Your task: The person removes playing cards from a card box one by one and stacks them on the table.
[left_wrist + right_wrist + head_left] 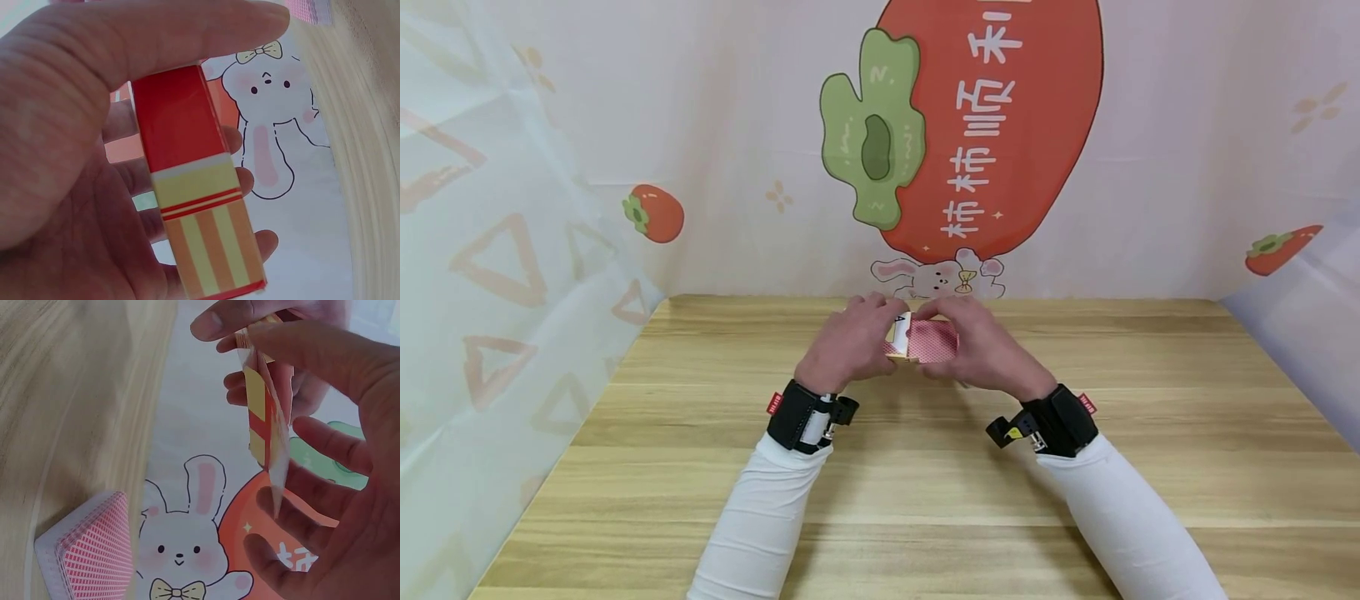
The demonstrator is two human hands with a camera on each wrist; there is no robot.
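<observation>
Both hands mid-frame over table point(925, 483): left hand point(850, 342) fingers grip card box point(194, 187) steady, right hand point(981, 350) fingers pinch cards point(932, 340) at its mouth.

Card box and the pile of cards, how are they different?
The card box is held up by the left hand and right hand; the pile of cards lies untouched on the table. The card box has plain red and striped bands; the pile of cards shows tiny red criss-cross. Both are red.
</observation>
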